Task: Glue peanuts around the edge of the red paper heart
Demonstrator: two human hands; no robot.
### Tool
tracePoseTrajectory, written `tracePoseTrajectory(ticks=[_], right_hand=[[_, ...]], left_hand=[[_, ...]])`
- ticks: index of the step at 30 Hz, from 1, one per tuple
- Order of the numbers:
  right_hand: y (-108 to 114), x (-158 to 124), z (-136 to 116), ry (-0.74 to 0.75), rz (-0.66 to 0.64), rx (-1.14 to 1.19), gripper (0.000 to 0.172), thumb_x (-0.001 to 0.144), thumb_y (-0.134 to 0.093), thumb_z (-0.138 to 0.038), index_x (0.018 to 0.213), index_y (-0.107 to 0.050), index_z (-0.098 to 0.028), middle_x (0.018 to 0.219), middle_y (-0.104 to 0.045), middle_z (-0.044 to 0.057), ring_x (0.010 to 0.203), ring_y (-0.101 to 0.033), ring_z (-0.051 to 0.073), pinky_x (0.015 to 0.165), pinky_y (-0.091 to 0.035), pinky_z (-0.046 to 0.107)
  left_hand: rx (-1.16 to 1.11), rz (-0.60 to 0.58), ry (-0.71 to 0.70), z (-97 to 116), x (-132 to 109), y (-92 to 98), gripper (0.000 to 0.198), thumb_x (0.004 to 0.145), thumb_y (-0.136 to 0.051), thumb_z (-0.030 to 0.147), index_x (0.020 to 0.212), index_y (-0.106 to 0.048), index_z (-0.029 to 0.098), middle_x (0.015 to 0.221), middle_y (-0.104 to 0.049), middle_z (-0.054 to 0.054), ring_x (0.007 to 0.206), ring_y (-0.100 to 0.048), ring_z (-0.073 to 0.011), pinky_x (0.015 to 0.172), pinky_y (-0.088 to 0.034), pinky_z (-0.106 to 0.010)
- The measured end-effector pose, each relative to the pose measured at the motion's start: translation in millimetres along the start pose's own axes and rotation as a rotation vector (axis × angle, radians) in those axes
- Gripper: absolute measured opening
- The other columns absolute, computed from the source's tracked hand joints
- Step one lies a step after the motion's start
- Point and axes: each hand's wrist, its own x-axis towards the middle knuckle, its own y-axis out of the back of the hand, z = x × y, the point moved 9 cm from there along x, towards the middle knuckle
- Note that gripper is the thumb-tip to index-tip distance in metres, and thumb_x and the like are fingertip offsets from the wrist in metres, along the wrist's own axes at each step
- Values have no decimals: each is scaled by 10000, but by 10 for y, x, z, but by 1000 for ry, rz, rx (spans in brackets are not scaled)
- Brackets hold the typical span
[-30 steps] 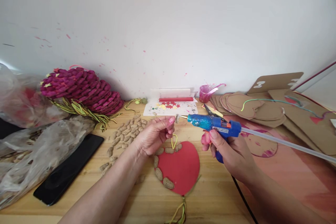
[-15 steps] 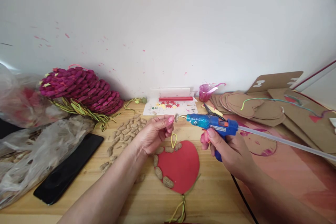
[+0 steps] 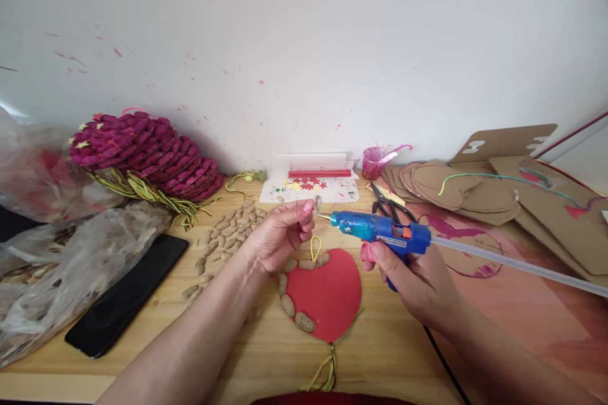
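Note:
My left hand (image 3: 285, 231) is closed, pinching a peanut (image 3: 318, 202) between thumb and fingertips above the table. In my right hand (image 3: 413, 278) is a blue glue gun (image 3: 365, 224), its metal nozzle pointing left, just below and beside the peanut. A long clear glue stick (image 3: 513, 262) sticks out of the gun's back. Beneath both hands lies a red heart (image 3: 327, 294) with several peanuts along its left edge and top, a yellow loop (image 3: 315, 249) above and a yarn tassel (image 3: 327, 370) below.
Loose peanuts (image 3: 230, 231) lie left of the heart. Further left are a black phone (image 3: 128, 294), plastic bags (image 3: 90, 272) and stacked magenta hearts (image 3: 147, 152). Behind are star cutouts (image 3: 308, 185), a pink cup (image 3: 373, 163) and scissors (image 3: 389, 202). Cardboard shapes (image 3: 441, 186) lie right.
The glue gun's nozzle has dropped slightly below the peanut, which now stands more upright in my left fingertips. The view has shifted slightly. Both holds stay the same.

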Motion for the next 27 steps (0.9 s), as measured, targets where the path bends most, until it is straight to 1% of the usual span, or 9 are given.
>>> tracePoseTrajectory(ticks=[7, 15, 20, 27], right_hand=[[12, -6, -3, 23, 9, -9, 304, 1020, -539, -374, 776, -616, -210, 706, -649, 16, 606, -578, 136, 529, -436, 273], [31, 4, -15, 24, 29, -44, 292, 1012, -547, -350, 764, -620, -213, 675, -627, -8, 514, -501, 107, 500, -404, 273], [33, 13, -51, 43, 26, -36, 296, 1017, -536, -355, 766, -605, -215, 679, -625, -4, 533, -512, 114, 534, -431, 282], [38, 28, -65, 46, 30, -33, 315, 1020, -532, -369, 756, -600, -210, 682, -618, 0, 523, -493, 106, 519, -411, 278]], left_hand=[[14, 1, 7, -14, 3, 9, 437, 610, -957, 321, 626, -558, 143, 592, -429, 55, 562, -409, -62, 497, -331, -170], [12, -1, 2, 0, -3, -12, 439, 605, -959, 314, 628, -555, 144, 591, -422, 58, 563, -403, -63, 499, -325, -174], [11, -8, 2, -4, -1, -6, 425, 620, -949, 311, 632, -557, 147, 595, -419, 58, 564, -405, -65, 502, -327, -176], [4, -3, 9, -7, -7, 2, 454, 603, -963, 321, 622, -544, 147, 595, -420, 59, 564, -404, -62, 499, -328, -173]])
